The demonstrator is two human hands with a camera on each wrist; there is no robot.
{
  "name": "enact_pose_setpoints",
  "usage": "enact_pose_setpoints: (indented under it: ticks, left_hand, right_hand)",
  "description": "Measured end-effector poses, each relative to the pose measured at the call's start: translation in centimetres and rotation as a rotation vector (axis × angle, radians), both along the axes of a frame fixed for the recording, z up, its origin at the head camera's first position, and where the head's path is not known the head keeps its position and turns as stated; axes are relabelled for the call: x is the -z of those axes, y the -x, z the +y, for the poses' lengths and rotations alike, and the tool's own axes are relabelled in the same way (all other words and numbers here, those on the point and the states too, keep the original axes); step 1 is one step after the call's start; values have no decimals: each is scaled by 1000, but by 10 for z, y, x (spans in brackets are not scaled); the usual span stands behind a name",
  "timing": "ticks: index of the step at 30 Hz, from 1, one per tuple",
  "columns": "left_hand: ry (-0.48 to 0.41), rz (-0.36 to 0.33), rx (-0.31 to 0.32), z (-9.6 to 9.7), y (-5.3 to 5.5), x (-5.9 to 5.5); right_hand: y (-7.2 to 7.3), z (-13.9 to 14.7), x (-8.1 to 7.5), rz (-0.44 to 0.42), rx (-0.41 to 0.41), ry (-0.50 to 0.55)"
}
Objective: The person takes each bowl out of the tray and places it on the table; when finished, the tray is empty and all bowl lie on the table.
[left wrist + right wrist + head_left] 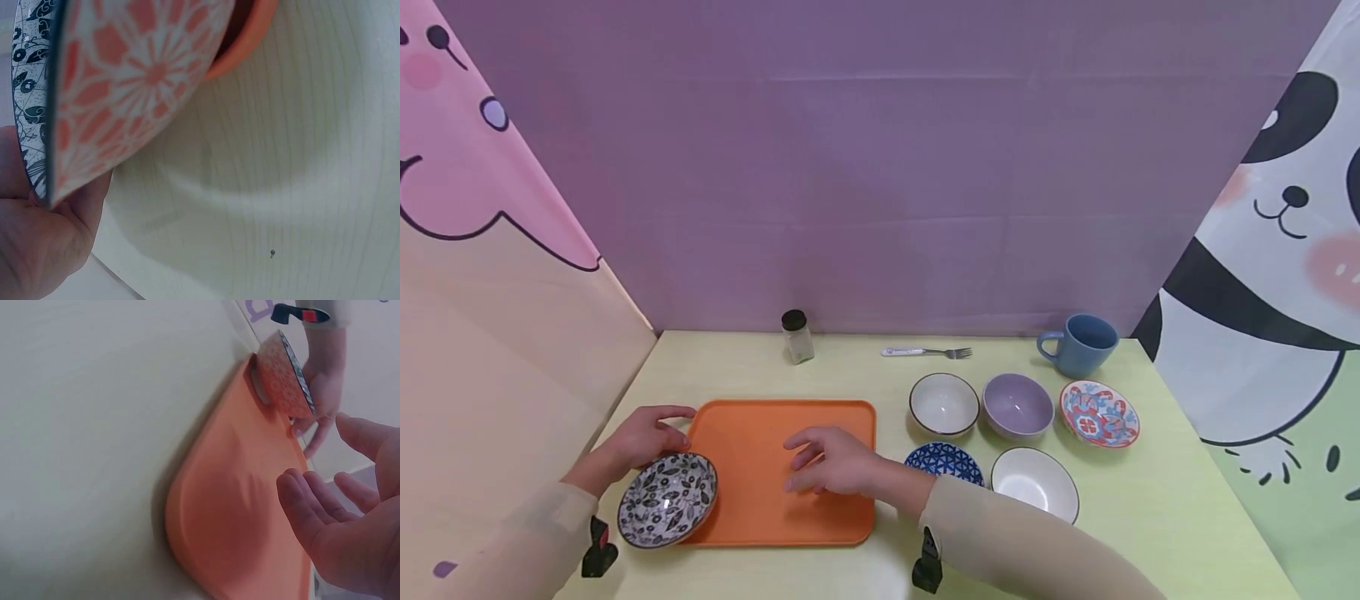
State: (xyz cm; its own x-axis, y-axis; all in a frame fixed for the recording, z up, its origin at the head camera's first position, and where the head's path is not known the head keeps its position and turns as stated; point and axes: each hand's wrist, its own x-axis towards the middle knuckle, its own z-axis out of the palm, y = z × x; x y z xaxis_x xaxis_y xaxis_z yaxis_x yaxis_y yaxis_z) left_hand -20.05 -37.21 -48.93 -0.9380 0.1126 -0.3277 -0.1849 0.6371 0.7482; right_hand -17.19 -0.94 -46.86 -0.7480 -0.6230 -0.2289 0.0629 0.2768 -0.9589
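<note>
My left hand (643,435) grips the far rim of a floral bowl (667,500), black and white inside. In the left wrist view the outside of the bowl (140,81) shows a coral and white flower pattern. The bowl is tilted over the left edge of an orange tray (752,467); whether its underside touches the tray I cannot tell. Over the middle of the tray hovers my right hand (833,461), fingers loosely bent and holding nothing. The right wrist view shows this hand (340,525) with thumb and fingers apart.
Right of the tray stand a white bowl (943,404), a purple bowl (1018,406), a blue-patterned dish (943,460), a larger white bowl (1033,482) and a red-and-blue patterned dish (1099,414). Toward the back are a black-lidded jar (798,337), a fork (925,352) and a blue mug (1084,346).
</note>
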Motion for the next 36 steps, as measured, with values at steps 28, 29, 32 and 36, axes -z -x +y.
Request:
enact_pose_setpoints:
  ticks: [28,29,32,36]
  left_hand:
    - [8,-81,-32,-1,3,-5]
    - [9,-82,-30,-1,3,-4]
    - [7,-82,-35,-1,2,-3]
    - [6,-71,-30,0,2,-1]
  right_hand:
    - [-14,-73,11,-212,5,34]
    - [-15,-75,12,-220,8,31]
    - [-17,-79,15,-231,21,29]
    - [-18,-84,16,-241,42,36]
